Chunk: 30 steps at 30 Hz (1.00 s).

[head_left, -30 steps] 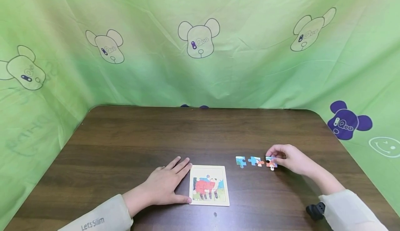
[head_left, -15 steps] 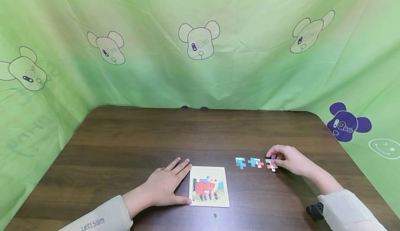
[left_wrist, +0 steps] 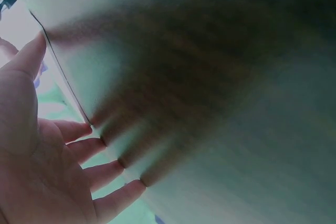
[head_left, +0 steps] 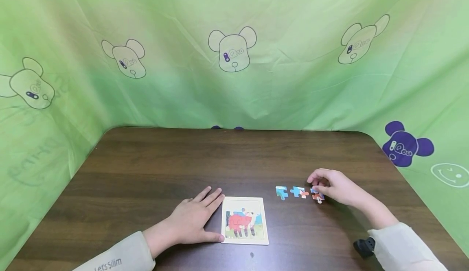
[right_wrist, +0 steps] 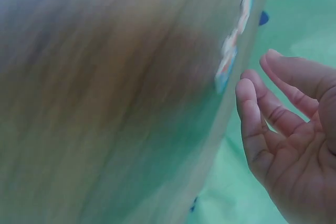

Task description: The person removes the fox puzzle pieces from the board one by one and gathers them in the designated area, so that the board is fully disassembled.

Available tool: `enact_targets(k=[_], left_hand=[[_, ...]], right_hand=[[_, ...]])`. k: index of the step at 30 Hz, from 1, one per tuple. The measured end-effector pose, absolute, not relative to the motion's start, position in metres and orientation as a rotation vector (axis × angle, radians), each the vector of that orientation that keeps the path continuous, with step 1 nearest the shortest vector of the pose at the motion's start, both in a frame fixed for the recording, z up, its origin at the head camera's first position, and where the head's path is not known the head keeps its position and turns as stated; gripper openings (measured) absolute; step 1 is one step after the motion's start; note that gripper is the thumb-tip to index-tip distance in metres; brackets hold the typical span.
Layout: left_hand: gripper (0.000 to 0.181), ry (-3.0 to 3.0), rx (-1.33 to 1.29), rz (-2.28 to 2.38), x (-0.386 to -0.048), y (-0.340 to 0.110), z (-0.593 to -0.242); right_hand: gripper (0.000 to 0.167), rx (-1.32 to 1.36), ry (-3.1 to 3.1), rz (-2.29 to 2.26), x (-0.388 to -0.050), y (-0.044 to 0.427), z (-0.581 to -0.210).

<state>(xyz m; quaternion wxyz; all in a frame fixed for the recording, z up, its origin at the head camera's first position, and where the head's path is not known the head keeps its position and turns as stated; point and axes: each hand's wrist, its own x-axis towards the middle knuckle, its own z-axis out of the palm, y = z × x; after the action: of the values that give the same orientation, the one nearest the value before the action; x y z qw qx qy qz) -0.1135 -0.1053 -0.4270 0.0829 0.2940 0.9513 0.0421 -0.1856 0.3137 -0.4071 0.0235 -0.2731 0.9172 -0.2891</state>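
Spread flat on the table, my left hand (head_left: 192, 220) touches the left edge of a pale square puzzle board (head_left: 244, 240) with its thumb and index finger. Several joined pieces on the board show a red animal with dark legs. To the right lie three loose jigsaw pieces in a row: a blue-green one (head_left: 281, 192), a blue and orange one (head_left: 299, 192), and an orange, white and blue one (head_left: 318, 197). Over that last piece hovers my right hand (head_left: 338, 186), partly covering it. In the right wrist view its loosely bent fingers (right_wrist: 249, 111) stand apart from the pieces and hold nothing.
The dark wooden table (head_left: 165, 157) reaches to a green printed curtain (head_left: 176, 92) at the back and sides. A black object (head_left: 364, 248) sits at my right sleeve's cuff.
My right hand has come off the rightmost piece, shifting slightly left, and that piece now lies on the table. The left hand stays at the board's edge. The head view tilts up slightly.
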Motion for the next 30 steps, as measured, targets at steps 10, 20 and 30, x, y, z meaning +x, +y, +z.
enact_targets(k=[10,20,30], left_hand=[[0.1,2.849,0.888,0.119,-0.113,-0.106,-0.427],[0.1,2.85,0.885,0.114,-0.113,-0.105,-0.427],[0.1,2.836,0.879,0.121,-0.114,-0.105,-0.426]], right_hand=[[0.013,-0.852,2.624,-0.987,-0.191,0.266,-0.4],[0.012,-0.996,2.568,-0.92,-0.192,0.213,-0.398],[0.011,-1.202,2.452,-0.892,-0.184,0.17,-0.399]])
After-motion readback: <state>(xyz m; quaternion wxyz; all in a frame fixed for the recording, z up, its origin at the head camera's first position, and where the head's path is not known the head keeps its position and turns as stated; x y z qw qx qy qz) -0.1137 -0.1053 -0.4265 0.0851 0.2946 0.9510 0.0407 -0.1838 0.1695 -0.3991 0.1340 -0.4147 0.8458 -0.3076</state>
